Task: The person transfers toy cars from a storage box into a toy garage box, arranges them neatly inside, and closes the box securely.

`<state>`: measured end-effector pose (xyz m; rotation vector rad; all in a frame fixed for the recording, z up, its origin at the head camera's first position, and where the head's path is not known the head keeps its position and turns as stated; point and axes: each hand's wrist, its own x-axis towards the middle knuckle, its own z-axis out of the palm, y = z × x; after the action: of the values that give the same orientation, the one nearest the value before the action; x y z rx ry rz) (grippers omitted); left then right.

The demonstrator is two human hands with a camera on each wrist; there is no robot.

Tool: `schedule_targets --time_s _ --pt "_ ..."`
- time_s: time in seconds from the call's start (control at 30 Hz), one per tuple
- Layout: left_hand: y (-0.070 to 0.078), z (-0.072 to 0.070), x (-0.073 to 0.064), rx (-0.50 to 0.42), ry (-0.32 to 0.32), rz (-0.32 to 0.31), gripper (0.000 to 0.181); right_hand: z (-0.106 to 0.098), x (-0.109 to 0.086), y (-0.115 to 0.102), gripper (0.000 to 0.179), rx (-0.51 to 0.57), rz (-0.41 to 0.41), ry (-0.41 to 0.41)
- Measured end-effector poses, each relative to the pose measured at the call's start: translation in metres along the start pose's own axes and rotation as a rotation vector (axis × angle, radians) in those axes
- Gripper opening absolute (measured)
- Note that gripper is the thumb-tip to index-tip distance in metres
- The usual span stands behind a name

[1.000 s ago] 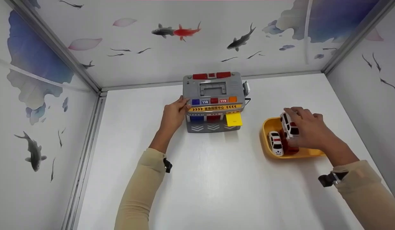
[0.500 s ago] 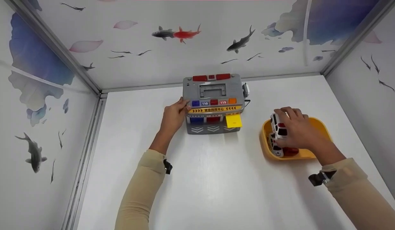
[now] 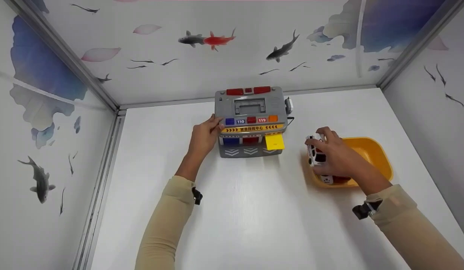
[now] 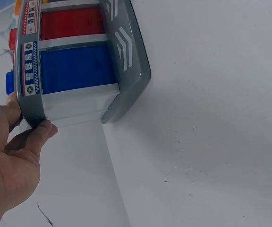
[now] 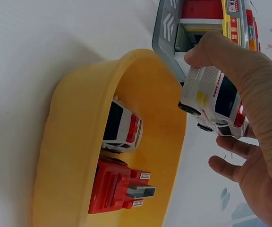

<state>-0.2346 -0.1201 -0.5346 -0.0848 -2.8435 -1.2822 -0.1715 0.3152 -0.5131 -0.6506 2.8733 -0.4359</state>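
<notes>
A grey toy emergency station (image 3: 224, 103) stands against the back wall, with blue and red garage doors and a raised yellow flap (image 3: 274, 142). My left hand (image 3: 204, 140) pinches the left edge of its roof between thumb and fingers. In my right hand (image 3: 337, 155) is a white toy ambulance (image 5: 211, 97), gripped over the left end of a yellow bin (image 3: 380, 159). Inside the bin, the right wrist view shows a white toy car with a red light bar (image 5: 122, 127) beside a red toy fire truck (image 5: 110, 187). In the head view the right hand covers much of both.
The white table (image 3: 235, 217) extends in front of the station. Printed panels enclose it at the back, left and right; the back wall (image 3: 153, 82) stands right behind the station. A small handset-like part (image 3: 289, 105) sticks out of the station's right side.
My right hand has moved left with the ambulance, from above the cars to the bin's left rim. The left hand keeps its pinch on the station's roof edge.
</notes>
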Motion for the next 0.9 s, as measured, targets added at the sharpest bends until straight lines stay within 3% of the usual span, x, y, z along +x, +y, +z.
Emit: schedule_targets --time_s 0.43,0.9 --pt "0.002 0.000 -0.001 0.005 -0.006 -0.017 0.047 0.016 0.011 -0.022 0.082 -0.047 -0.002 -0.035" --pt "-0.001 0.001 0.000 0.010 0.011 0.018 0.046 0.051 0.018 -0.038 0.090 -0.122 -0.120 -0.078"
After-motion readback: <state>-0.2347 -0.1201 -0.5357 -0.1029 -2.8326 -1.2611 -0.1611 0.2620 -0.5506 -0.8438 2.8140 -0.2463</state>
